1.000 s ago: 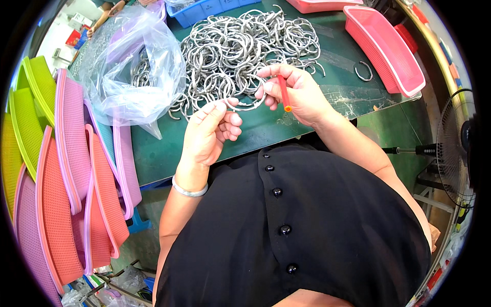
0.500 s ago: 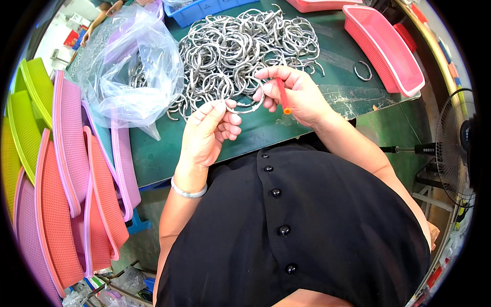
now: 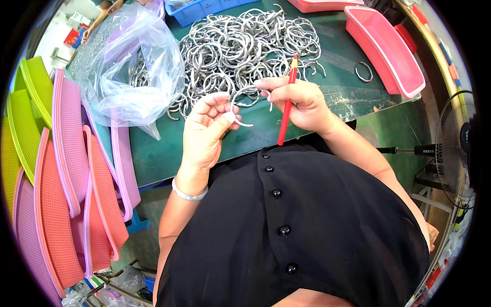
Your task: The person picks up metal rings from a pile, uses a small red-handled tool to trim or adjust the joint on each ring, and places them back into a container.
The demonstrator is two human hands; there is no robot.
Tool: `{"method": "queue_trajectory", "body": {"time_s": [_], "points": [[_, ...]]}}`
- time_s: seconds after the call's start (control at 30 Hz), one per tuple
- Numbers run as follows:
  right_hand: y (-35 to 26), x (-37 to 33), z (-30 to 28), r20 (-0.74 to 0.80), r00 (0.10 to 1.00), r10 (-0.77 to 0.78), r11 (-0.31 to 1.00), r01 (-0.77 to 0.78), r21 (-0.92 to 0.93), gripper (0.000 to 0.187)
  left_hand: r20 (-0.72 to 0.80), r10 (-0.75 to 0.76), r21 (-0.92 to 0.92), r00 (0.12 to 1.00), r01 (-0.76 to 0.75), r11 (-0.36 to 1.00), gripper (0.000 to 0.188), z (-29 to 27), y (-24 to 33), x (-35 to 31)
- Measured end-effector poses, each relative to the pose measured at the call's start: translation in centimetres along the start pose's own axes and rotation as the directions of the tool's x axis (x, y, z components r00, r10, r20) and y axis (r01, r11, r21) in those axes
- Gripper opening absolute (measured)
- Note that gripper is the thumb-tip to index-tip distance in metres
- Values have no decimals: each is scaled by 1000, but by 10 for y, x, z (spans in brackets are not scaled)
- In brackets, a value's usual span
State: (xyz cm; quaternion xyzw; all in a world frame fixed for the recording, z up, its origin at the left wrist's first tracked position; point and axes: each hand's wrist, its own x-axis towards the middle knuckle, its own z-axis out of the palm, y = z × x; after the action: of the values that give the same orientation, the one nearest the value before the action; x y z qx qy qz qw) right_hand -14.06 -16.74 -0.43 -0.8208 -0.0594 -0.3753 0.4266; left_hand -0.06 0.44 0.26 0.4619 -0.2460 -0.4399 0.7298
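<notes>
An open silver-grey metal bangle is pinched between the thumb and fingers of my left hand, in front of the pile. Its gap faces toward me and to the right. My right hand is closed on a red pencil, whose pale, pointed end is directed away from me and whose blunt end is near my shirt. The right fingertips are at the far right part of the same bangle; whether they grip it is hard to see. Just beyond both hands lies a large heap of similar bangles on the green table.
A clear plastic bag with bangles stands left of the heap. One loose bangle lies near a pink basket at the right. A blue crate is behind. Stacked coloured baskets crowd the left; a fan stands right.
The bangle has turned in my hands, so its gap now faces me and right. The pencil has swung round; its pointed end now aims away. My left hand has hardly moved.
</notes>
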Motion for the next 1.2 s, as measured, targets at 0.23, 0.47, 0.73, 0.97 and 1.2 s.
{"method": "queue_trajectory", "body": {"time_s": [0.23, 0.47, 0.73, 0.97, 1.2], "points": [[-2, -3, -3, 6, 1000, 27, 998, -27, -63, 18, 24, 185, 159, 982, -186, 970, 36, 1, 1, -3], [5, -5, 1, 15, 984, 180, 983, -179, -48, 16, -72, 606, 274, 792, -569, 776, 27, -32, 57, 14], [16, 11, 29, 335, 940, 62, 965, 29, -259, 14, -111, 799, 899, 591, -282, 334, 29, -85, 91, 41], [17, 24, 56, 589, 808, 19, 869, 278, -409, 8, 107, 805, 895, 584, -409, 177, 12, -51, 41, -10], [19, 30, 64, 608, 793, -37, 846, 349, -403, 8, 39, 396, 915, 917, -192, 355, 17, -40, -2, -36]]}}
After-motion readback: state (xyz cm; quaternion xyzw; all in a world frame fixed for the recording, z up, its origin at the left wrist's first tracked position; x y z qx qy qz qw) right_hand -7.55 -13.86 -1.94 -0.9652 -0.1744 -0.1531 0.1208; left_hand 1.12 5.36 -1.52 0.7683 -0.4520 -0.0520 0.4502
